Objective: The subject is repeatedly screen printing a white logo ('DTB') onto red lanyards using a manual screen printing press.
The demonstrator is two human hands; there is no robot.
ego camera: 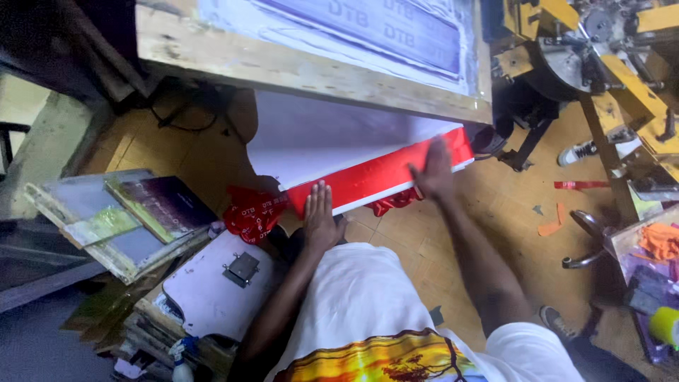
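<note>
Head view, looking down: left hand (320,212) flat, fingers spread, palm pressed on red cloth (375,175) near its left end; nothing gripped. Right hand (433,170) likewise open and flat, pressing the same cloth farther right. Cloth stretched along front edge of a white board (311,141), loose red ends hanging off below at left and under the right hand. Wooden frame with a printing screen (318,67) tilted up just behind the board, clear of the cloth. Stack of other screens (120,219) off to the left, a spray bottle (180,361) near the bottom edge, yellow metal press arms (622,85) at upper right, orange scraps on the wood floor (495,233). Step judged as smoothing: best done with palms sliding outward from the middle, keeping cloth square to the board edge, pressing out wrinkles, loose ends kept off the top face.
</note>
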